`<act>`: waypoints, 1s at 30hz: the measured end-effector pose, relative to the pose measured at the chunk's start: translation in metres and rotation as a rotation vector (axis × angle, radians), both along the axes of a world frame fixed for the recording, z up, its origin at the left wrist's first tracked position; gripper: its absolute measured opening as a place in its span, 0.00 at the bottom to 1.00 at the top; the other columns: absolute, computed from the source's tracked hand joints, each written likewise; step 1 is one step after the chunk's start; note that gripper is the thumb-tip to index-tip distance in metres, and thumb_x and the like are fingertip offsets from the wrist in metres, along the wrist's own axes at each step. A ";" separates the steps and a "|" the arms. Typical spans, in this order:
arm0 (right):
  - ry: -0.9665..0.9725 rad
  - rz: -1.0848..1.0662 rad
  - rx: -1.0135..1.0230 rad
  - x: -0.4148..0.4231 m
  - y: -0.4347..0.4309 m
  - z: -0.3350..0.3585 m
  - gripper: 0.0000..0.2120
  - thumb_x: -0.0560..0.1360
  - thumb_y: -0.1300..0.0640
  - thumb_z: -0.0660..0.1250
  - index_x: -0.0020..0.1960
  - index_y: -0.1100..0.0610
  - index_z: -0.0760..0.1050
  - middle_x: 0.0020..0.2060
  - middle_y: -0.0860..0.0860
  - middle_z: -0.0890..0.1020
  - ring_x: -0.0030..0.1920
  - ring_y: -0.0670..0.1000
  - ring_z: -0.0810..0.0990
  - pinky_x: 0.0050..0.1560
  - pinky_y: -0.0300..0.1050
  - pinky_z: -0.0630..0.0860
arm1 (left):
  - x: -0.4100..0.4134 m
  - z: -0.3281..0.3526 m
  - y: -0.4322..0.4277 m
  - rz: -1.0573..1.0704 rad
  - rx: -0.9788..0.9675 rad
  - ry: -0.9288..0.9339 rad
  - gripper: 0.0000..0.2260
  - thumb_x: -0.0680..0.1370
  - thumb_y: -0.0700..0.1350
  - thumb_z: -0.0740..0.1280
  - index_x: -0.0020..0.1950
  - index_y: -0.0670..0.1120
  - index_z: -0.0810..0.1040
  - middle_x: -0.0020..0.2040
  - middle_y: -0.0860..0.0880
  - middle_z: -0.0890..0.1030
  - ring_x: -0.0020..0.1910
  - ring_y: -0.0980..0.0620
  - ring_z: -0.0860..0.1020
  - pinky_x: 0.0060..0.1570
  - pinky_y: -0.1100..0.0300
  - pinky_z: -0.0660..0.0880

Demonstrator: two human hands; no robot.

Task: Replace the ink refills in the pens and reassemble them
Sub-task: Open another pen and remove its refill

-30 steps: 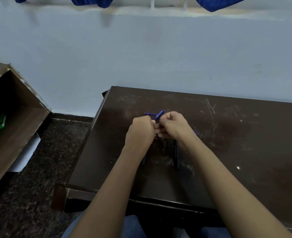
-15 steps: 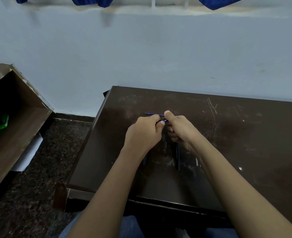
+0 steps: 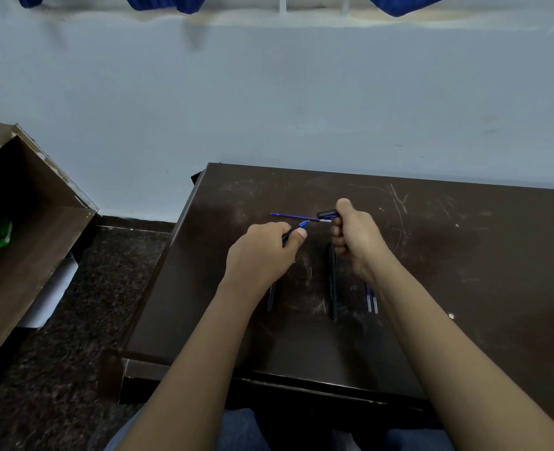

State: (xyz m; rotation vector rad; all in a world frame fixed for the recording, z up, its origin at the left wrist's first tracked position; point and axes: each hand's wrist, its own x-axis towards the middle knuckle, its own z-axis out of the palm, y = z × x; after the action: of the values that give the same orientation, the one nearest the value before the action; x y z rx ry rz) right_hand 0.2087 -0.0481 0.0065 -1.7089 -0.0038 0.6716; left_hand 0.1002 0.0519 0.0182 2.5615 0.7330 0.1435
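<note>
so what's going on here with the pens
A person at a dark desk is working on pens, with one in pieces. The left hand pinches a black pen section with a blue tip, and the right hand holds a short black piece. A thin blue refill shows just beyond them; I can't tell if it's held. A black pen and two spare refills lie nearer the person.

Head camera, looking forward-down, close over desk (image 3: pixel 432 222).
</note>
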 end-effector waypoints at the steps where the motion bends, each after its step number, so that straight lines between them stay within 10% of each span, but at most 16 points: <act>1: -0.066 -0.018 -0.076 0.004 -0.004 -0.002 0.18 0.79 0.50 0.54 0.33 0.56 0.68 0.28 0.52 0.72 0.27 0.50 0.67 0.30 0.46 0.65 | -0.001 -0.002 0.001 0.025 0.008 0.013 0.19 0.81 0.56 0.55 0.41 0.45 0.75 0.33 0.50 0.75 0.33 0.52 0.73 0.29 0.61 0.65; 6: -0.465 0.400 -0.554 0.003 -0.010 -0.020 0.12 0.75 0.50 0.62 0.42 0.56 0.79 0.41 0.53 0.82 0.43 0.53 0.79 0.44 0.44 0.73 | 0.001 -0.004 0.006 0.152 -0.111 -0.055 0.17 0.82 0.47 0.52 0.42 0.40 0.75 0.37 0.47 0.77 0.29 0.55 0.70 0.28 0.63 0.64; 16: -0.505 0.857 -0.749 -0.017 -0.003 -0.040 0.11 0.71 0.58 0.72 0.53 0.52 0.80 0.51 0.53 0.81 0.52 0.54 0.80 0.55 0.50 0.79 | 0.000 -0.006 0.008 0.115 -0.089 -0.019 0.13 0.82 0.48 0.53 0.50 0.44 0.75 0.36 0.51 0.73 0.33 0.54 0.71 0.36 0.59 0.67; 22: -0.481 0.850 -0.781 -0.013 -0.003 -0.040 0.17 0.69 0.50 0.75 0.54 0.56 0.78 0.51 0.53 0.80 0.51 0.54 0.79 0.54 0.51 0.78 | 0.001 -0.006 0.007 0.075 -0.134 -0.021 0.11 0.82 0.44 0.56 0.50 0.41 0.76 0.36 0.50 0.74 0.32 0.55 0.72 0.31 0.63 0.67; 30: -0.174 0.313 -0.267 -0.012 0.003 -0.012 0.33 0.74 0.29 0.48 0.26 0.54 0.64 0.24 0.48 0.70 0.26 0.48 0.66 0.32 0.43 0.63 | 0.000 -0.003 0.002 -0.080 -0.194 -0.054 0.06 0.78 0.48 0.62 0.47 0.47 0.76 0.40 0.48 0.82 0.41 0.49 0.80 0.46 0.51 0.78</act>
State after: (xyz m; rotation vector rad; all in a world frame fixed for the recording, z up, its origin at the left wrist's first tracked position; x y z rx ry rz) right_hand 0.1964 -0.0453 -0.0056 -2.0440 -0.3223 0.7762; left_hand 0.0999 0.0535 0.0151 2.3882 0.5925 0.1091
